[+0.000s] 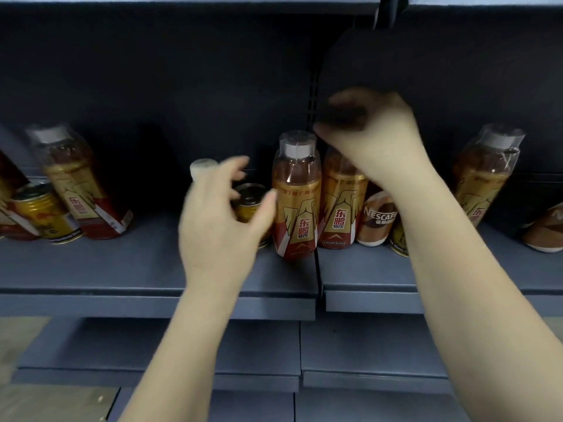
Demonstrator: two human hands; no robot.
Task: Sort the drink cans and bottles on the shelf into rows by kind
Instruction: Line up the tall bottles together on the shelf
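On the grey shelf (122, 263) stand two amber bottles with red and gold labels, one in front (297, 196) and one just right of it (341, 205). My left hand (222, 217) is open, its fingers spread around a gold can (248, 202) without closing on it. A white bottle cap (202, 167) shows behind this hand; the rest of that bottle is hidden. My right hand (374, 138) hovers over the right amber bottle and hides its cap. The fingers are curled and apart, with nothing visible between them.
A brown Nescafe bottle (377, 220) and a gold can (400, 239) stand by my right forearm. Further right are another amber bottle (484, 178) and a Nescafe bottle (545, 233). At the left are an amber bottle (76, 184) and a gold can (42, 214). Lower shelves (152, 345) jut out below.
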